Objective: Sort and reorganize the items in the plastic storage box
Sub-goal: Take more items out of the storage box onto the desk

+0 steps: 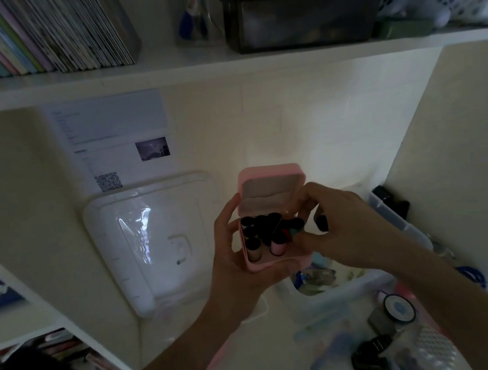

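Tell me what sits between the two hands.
In the head view, an open pink case of small dark-capped tubes sits between the left hand and the right hand.

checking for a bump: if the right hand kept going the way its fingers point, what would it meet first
Most likely the small tubes standing in the open pink case held by the left hand; the right hand reaches leftward at them, though depth is unclear.

Your left hand (236, 264) grips an open pink case (272, 227) of small spools (262, 237); your right hand (342, 231) pinches at its right edge.
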`<state>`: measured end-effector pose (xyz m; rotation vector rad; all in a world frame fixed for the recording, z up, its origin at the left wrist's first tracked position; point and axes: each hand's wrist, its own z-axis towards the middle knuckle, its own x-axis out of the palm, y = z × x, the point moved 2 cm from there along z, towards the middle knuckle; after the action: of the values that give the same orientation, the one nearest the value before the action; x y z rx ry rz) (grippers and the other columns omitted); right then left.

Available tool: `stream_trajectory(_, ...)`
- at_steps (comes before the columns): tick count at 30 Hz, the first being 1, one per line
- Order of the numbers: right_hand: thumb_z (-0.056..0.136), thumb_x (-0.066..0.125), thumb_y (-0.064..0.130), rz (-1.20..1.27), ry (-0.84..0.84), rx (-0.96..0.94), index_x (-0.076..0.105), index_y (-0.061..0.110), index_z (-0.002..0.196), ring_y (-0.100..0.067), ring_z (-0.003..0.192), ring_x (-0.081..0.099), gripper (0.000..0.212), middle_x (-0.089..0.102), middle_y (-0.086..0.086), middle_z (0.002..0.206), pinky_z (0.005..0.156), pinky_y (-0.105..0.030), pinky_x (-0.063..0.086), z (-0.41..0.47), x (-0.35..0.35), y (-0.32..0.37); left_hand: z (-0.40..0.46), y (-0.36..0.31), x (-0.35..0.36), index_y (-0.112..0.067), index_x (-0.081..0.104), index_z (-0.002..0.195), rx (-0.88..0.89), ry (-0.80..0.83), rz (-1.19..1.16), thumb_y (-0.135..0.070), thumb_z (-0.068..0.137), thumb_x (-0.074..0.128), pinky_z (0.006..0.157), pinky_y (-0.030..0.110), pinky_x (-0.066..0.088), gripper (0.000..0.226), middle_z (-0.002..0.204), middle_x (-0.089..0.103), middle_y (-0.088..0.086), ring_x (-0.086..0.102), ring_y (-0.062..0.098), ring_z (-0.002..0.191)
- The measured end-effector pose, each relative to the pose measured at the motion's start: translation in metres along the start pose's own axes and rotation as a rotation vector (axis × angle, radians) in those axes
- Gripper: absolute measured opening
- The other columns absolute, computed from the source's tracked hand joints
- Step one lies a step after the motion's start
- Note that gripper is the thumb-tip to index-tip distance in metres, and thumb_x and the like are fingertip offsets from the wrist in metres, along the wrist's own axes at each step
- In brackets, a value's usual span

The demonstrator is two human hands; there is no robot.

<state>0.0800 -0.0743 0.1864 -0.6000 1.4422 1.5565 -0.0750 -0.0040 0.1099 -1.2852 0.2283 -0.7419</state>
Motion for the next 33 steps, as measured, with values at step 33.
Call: stream_trajectory(33,0.075,0.065,0.015,-0.277,0.166,-0.242,0.072,0.030,0.099,0.001,0.068,0.047,0.029,0.056,0.020,0.088,0.065,-0.011,0.041,0.000,0.019,0.039,0.000,0.023,-0.003,-0.023,0.028,0.147,-0.036,-0.017,0.046,0.028,0.058,0.077,0.080,0.028,0.057,0.114,0.127,0.058,-0.007,0.069,0.018,0.108)
